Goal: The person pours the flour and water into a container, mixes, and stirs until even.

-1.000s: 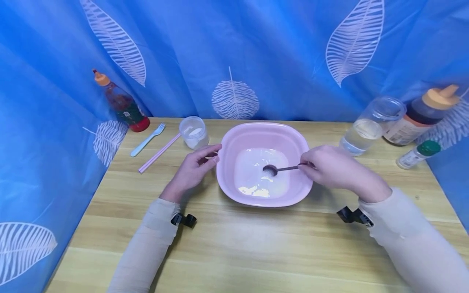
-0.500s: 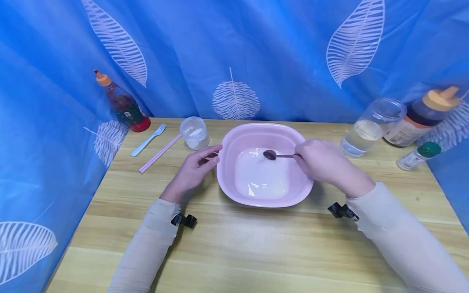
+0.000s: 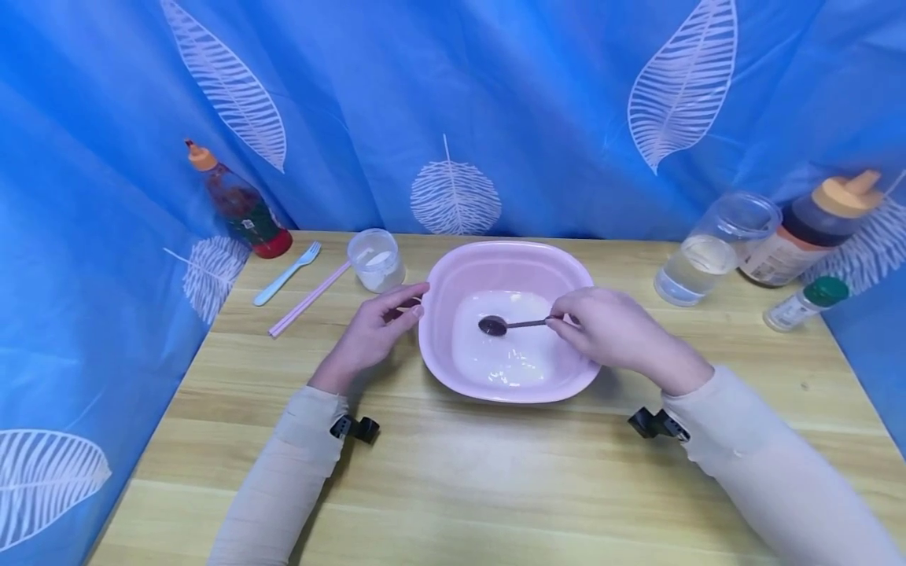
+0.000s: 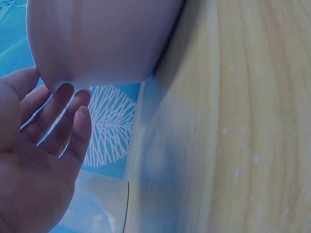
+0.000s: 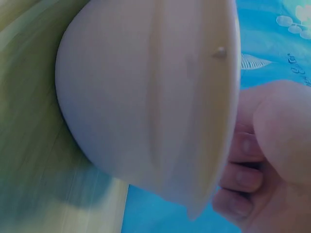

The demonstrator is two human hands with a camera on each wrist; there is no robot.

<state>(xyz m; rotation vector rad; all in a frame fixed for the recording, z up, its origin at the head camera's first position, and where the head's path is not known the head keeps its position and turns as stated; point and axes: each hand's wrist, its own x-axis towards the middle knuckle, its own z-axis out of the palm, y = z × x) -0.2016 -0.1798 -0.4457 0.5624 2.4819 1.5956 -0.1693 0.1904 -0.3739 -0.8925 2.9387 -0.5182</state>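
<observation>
A pink basin [image 3: 510,389] with whitish liquid in it stands on the wooden table. My right hand [image 3: 609,326] pinches the handle of a dark spoon [image 3: 493,325] over the basin's right rim, with the bowl of the spoon low inside, near the liquid. In the right wrist view, the curled fingers of my right hand [image 5: 267,150] show beyond the basin wall [image 5: 131,92], which hides the spoon. My left hand [image 3: 371,334] rests its fingertips at the basin's left side. In the left wrist view, the fingers of that hand [image 4: 43,145] reach loosely spread to the basin's edge [image 4: 102,43].
A small clear cup [image 3: 376,263] with white powder stands behind my left hand, near pink chopsticks [image 3: 309,300], a light-blue fork [image 3: 286,275] and a red sauce bottle [image 3: 244,204]. At right are a cup of clear liquid [image 3: 697,267], a dark sauce bottle [image 3: 807,232] and a green-capped shaker [image 3: 807,303].
My right hand has moved the spoon up to the far part of the basin, then back nearer and further left. White matter seen in its bowl earlier no longer shows. My left hand stays put.
</observation>
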